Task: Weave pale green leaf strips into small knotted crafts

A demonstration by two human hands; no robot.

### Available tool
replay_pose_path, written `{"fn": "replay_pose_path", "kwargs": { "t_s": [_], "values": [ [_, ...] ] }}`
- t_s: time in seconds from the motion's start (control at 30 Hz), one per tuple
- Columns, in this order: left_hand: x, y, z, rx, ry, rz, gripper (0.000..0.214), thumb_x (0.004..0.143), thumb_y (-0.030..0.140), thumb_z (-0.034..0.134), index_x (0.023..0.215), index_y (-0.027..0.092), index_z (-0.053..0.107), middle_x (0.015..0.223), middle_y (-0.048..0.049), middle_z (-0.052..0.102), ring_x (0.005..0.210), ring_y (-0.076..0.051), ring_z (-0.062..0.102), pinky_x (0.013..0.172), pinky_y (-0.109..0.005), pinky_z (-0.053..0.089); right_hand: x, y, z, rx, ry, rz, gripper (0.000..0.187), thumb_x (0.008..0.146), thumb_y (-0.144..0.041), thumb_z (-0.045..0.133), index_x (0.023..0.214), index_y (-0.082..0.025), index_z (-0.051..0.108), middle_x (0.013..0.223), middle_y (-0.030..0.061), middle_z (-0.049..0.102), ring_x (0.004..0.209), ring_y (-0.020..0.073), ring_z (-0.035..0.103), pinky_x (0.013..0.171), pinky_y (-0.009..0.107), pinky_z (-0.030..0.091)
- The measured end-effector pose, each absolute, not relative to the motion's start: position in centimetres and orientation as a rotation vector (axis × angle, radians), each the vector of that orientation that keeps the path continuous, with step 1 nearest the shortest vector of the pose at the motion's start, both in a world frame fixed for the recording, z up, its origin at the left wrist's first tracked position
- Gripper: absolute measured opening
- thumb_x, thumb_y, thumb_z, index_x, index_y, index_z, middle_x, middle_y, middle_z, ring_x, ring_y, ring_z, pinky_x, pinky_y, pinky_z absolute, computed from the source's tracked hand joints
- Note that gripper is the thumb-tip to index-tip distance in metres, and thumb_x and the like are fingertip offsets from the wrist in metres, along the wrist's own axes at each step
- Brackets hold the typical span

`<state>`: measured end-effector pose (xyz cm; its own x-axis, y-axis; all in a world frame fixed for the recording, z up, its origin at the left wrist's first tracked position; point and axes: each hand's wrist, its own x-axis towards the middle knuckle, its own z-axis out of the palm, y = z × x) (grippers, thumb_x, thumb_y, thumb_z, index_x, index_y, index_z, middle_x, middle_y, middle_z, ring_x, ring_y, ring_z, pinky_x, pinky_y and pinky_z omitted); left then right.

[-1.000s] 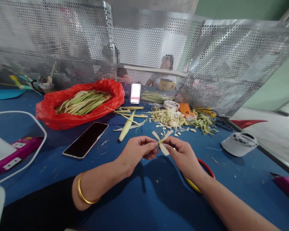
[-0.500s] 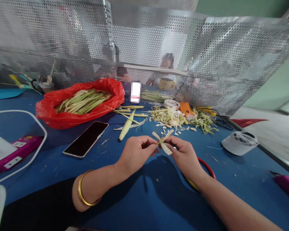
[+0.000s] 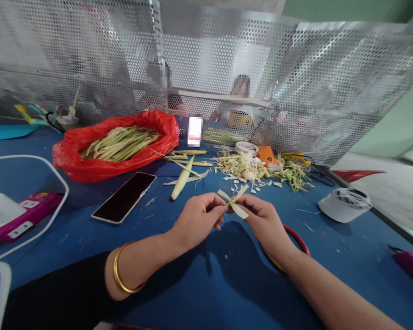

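Between my two hands is a small flower of pale husk strips [image 3: 240, 211], its narrow petals spread outward from a greenish centre. My left hand [image 3: 201, 217] pinches it near the centre with thumb and forefinger. From the other side, my right hand [image 3: 261, 217] closes thumb and fingers on it. Under my right wrist lies a red and yellow ring-shaped handle [image 3: 298, 240], partly covered. Just beyond my left hand rests a pale, pointed husk bundle [image 3: 182, 179] with loose strips around it.
A red plastic bag [image 3: 74, 167] of husk strips stands at left, behind a phone [image 3: 124, 198]. Husk scraps [image 3: 241, 166] are piled ahead. White cord [image 3: 346, 206] sits at right, a purple power strip [image 3: 37, 201] at left. A perforated metal screen [image 3: 213, 55] stands behind; people sit beyond it.
The view has shifted very slightly. Both hands keep their pinch on the husk flower, whose petals have turned a little.
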<state>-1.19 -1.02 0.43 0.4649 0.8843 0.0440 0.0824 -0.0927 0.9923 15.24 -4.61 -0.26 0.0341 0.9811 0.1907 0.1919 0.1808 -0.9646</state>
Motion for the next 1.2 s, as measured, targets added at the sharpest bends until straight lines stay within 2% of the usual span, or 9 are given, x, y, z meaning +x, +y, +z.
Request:
{"fn": "replay_pose_path", "kwargs": {
  "t_s": [0.2, 0.43, 0.6, 0.87, 1.07, 1.2],
  "values": [
    [-1.2, -1.3, 0.2, 1.674, 0.988, 0.805, 0.013, 0.08, 0.025, 0.058, 0.071, 0.018, 0.064, 0.061, 0.0005, 0.064, 0.053, -0.012, 0.061, 0.056, -0.023, 0.047, 14.5, -4.7, -0.6, -1.228, -1.221, 1.079, 0.026, 0.068, -0.04, 0.076, 0.076, -0.018, 0.065, 0.069, -0.0004, 0.061, 0.065, 0.0156, 0.054, 0.065, 0.029, 0.043],
    [-1.2, -1.4, 0.3, 1.884, 1.052, 0.724, 0.021, 0.082, 0.029, 0.054, 0.068, 0.019, 0.065, 0.067, -0.0022, 0.07, 0.062, -0.016, 0.065, 0.062, -0.025, 0.047, 14.4, -4.8, -1.2, -1.319, -1.339, 0.913, 0.025, 0.078, -0.041, 0.064, 0.069, -0.018, 0.057, 0.067, 0.0001, 0.057, 0.066, 0.0153, 0.049, 0.063, 0.028, 0.041],
    [-1.3, -1.5, 0.2, 2.068, 1.088, 0.711, 0.021, 0.084, 0.03, 0.053, 0.069, 0.02, 0.064, 0.068, -0.0008, 0.07, 0.064, -0.016, 0.063, 0.062, -0.024, 0.044, 14.1, -4.8, -1.9, -1.241, -1.324, 0.976, 0.023, 0.084, -0.04, 0.057, 0.073, -0.02, 0.054, 0.068, -0.0014, 0.052, 0.067, 0.0154, 0.047, 0.064, 0.028, 0.039],
    [-1.1, -1.5, 0.2, 2.103, 1.092, 0.683, 0.017, 0.084, 0.027, 0.052, 0.073, 0.021, 0.064, 0.072, 0.0001, 0.071, 0.066, -0.015, 0.062, 0.061, -0.024, 0.041, 14.6, -4.6, -1.9, -1.32, -1.267, 0.756, 0.023, 0.085, -0.036, 0.055, 0.068, -0.02, 0.053, 0.066, -0.0022, 0.053, 0.067, 0.0147, 0.046, 0.067, 0.029, 0.036],
    [-1.1, -1.4, -0.1, 2.034, 1.067, 0.692, 0.018, 0.085, 0.029, 0.052, 0.072, 0.021, 0.062, 0.07, 0.0, 0.071, 0.065, -0.015, 0.062, 0.06, -0.024, 0.041, 14.8, -4.5, -1.7, -1.331, -1.223, 0.741, 0.024, 0.084, -0.038, 0.056, 0.068, -0.019, 0.054, 0.066, -0.0024, 0.052, 0.066, 0.0142, 0.044, 0.066, 0.028, 0.033],
    [-1.1, -1.4, 0.0, 2.035, 1.062, 0.694, 0.018, 0.086, 0.028, 0.051, 0.071, 0.021, 0.056, 0.061, 0.002, 0.066, 0.058, -0.013, 0.059, 0.058, -0.024, 0.038, 14.9, -4.4, -1.6, -1.312, -1.196, 0.731, 0.025, 0.084, -0.036, 0.057, 0.067, -0.019, 0.054, 0.068, -0.0022, 0.051, 0.068, 0.014, 0.043, 0.066, 0.028, 0.033]
  ]
}}
